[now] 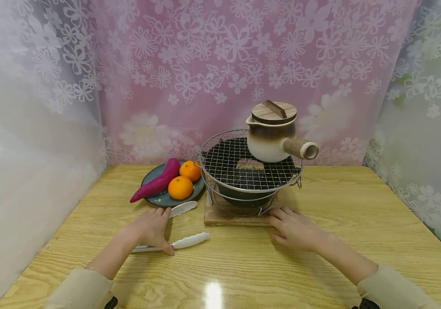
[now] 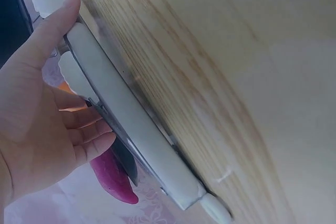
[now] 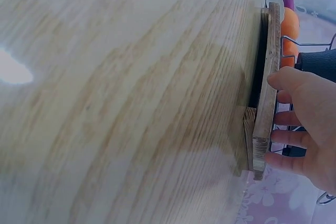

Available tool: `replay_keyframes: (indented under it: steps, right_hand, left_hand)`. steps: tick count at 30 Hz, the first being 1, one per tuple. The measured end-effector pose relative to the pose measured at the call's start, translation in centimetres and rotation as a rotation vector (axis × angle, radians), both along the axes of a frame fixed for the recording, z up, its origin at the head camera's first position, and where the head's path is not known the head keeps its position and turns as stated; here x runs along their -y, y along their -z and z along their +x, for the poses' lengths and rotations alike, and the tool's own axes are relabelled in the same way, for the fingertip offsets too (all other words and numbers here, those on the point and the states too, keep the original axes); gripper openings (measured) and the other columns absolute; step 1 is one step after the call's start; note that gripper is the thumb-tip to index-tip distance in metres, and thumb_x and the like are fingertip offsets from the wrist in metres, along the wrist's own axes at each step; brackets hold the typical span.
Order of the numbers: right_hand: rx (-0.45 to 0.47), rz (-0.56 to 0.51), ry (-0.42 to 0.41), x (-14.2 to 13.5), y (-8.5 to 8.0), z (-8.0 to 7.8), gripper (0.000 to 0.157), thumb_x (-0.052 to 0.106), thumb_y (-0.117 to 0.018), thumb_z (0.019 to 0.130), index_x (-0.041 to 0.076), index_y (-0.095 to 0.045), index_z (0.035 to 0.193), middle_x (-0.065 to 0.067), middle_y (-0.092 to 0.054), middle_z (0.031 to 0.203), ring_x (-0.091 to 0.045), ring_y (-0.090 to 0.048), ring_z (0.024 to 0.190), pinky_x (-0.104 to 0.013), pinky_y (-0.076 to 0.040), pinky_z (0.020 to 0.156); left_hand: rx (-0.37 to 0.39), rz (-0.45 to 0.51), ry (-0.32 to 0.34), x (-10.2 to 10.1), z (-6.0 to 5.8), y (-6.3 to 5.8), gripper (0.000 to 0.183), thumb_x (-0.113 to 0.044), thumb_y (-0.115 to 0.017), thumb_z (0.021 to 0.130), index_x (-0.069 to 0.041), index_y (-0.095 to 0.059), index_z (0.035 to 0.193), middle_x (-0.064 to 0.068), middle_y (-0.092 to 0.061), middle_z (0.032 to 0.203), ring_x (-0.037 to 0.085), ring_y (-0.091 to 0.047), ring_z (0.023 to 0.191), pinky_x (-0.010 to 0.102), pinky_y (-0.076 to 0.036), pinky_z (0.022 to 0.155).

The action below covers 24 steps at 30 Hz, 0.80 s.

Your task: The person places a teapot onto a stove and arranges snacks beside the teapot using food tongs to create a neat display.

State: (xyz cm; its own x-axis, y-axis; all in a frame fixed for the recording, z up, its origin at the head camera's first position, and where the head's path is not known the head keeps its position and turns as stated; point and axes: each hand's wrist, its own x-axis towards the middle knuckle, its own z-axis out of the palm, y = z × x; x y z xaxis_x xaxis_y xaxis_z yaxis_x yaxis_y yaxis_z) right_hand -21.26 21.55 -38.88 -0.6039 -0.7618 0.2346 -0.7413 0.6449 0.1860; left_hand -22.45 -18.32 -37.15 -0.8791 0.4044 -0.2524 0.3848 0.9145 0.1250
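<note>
A pair of white-tipped tongs [image 1: 190,240] lies spread on the table, and my left hand [image 1: 147,227] holds it across both arms. In the left wrist view the thumb rests on one white arm of the tongs [image 2: 123,103], with the fingers on the other side. My right hand [image 1: 295,227] is at the right front corner of a wooden board [image 1: 236,220]. Its fingertips [image 3: 287,162] touch the board in the right wrist view. On that board stands a dark round grill with a wire rack [image 1: 228,167].
A brown and cream clay pot [image 1: 268,148] with a wooden lid sits at the rack's right, its twine-wrapped handle [image 1: 295,146] jutting right. Left of the grill, a dark plate [image 1: 162,200] carries a purple sweet potato [image 1: 158,183] and two oranges [image 1: 180,188]. Floral curtains [image 1: 205,64] surround the table.
</note>
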Motion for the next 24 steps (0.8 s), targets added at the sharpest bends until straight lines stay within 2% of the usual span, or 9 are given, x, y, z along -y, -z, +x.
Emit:
replay_keyframes:
  steps: [10, 18, 24]
  right_hand:
    - [-0.04, -0.014, -0.028, 0.0, 0.17, -0.12, 0.035, 0.026, -0.07, 0.08, 0.008, -0.061, 0.109, -0.01, -0.055, 0.105, -0.028, -0.054, 0.094, -0.042, -0.049, 0.075]
    - [-0.058, -0.026, -0.045, 0.01, 0.26, -0.1, 0.034, 0.024, -0.071, 0.079, 0.008, -0.061, 0.108, -0.01, -0.055, 0.105, -0.027, -0.054, 0.092, -0.042, -0.049, 0.074]
    - [-0.054, -0.035, -0.046, 0.08, 0.22, -0.06, 0.034, 0.024, -0.072, 0.078, 0.009, -0.061, 0.107, -0.01, -0.055, 0.104, -0.027, -0.054, 0.092, -0.042, -0.049, 0.072]
  left_hand:
    - [-0.023, 0.026, 0.0, 0.13, 0.14, 0.24, 0.114, -0.059, -0.078, 0.059, 0.009, -0.031, 0.138, 0.026, -0.037, 0.137, 0.043, -0.036, 0.124, 0.051, -0.031, 0.1]
    - [-0.053, 0.064, -0.01, 0.49, 0.35, 0.52, 0.106, -0.057, -0.077, 0.06, 0.007, -0.036, 0.135, 0.022, -0.044, 0.132, 0.039, -0.041, 0.12, 0.049, -0.034, 0.098]
    - [-0.095, 0.078, -0.01, 0.75, 0.4, 0.6, 0.106, -0.056, -0.079, 0.059, 0.007, -0.037, 0.132, 0.021, -0.048, 0.123, 0.037, -0.047, 0.111, 0.048, -0.04, 0.092]
